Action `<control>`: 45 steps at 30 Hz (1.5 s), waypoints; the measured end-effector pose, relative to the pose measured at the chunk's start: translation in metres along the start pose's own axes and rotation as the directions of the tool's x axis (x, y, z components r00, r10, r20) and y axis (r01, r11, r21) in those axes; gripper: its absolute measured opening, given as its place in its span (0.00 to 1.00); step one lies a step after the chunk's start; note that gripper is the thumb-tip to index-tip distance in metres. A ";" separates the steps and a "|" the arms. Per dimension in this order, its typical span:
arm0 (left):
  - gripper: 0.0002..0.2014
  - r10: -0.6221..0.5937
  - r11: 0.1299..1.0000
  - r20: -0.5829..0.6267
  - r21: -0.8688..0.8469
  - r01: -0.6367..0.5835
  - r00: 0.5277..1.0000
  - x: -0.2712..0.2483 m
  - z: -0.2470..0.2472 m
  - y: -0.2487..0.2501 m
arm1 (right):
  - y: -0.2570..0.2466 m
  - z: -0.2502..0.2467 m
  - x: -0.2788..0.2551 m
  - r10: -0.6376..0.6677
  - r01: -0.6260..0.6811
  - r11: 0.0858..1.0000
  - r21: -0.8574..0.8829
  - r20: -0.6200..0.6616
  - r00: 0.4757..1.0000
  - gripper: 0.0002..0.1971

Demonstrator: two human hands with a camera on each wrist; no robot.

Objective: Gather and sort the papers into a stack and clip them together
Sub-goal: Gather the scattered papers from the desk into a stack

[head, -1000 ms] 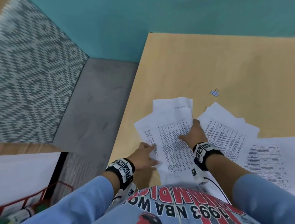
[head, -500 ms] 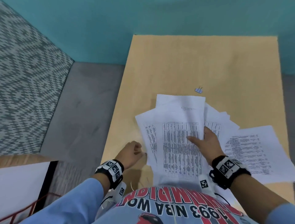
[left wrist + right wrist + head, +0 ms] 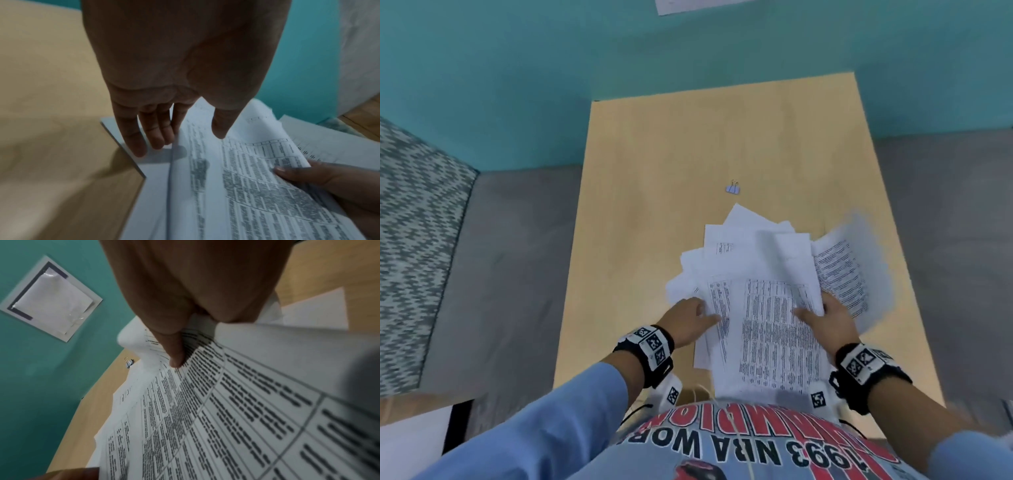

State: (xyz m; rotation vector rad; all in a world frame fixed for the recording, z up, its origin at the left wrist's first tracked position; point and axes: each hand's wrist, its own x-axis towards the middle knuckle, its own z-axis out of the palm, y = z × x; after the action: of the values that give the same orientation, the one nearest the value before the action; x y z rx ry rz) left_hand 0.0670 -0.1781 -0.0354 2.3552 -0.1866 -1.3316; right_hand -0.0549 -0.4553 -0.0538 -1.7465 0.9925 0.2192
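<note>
Several printed white papers (image 3: 763,301) lie in a loose, fanned pile on the light wood table (image 3: 654,240). My right hand (image 3: 823,313) pinches a sheaf at the pile's right side, thumb on top (image 3: 174,352) and fingers hidden beneath, and the sheets on that side are lifted and blurred. My left hand (image 3: 693,313) is at the pile's left edge. Its straight fingers (image 3: 139,142) rest on a lower sheet, the thumb over the top printed papers (image 3: 246,178). A small pale blue binder clip (image 3: 732,189) lies on the table beyond the pile, also in the right wrist view as the binder clip (image 3: 129,363).
The table stands against a teal wall (image 3: 551,85). Grey floor (image 3: 510,274) lies to both sides and a patterned surface (image 3: 410,240) at the left. A white framed sheet (image 3: 51,298) hangs on the wall.
The sheets spread out to the right have been drawn left onto the pile. My right hand now grips and lifts a sheaf. My left hand has come back to the pile's left edge.
</note>
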 end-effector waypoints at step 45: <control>0.20 0.068 0.732 -0.212 -0.653 -0.193 0.975 -0.006 -0.014 0.028 | -0.034 -0.016 -0.019 0.004 -0.046 0.970 0.239 0.176 0.984 0.24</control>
State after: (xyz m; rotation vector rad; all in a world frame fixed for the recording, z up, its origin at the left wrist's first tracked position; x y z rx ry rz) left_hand 0.0786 -0.1973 -0.0127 1.7735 0.1637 -0.9023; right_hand -0.0482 -0.4566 -0.0122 -1.4668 0.8754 0.2512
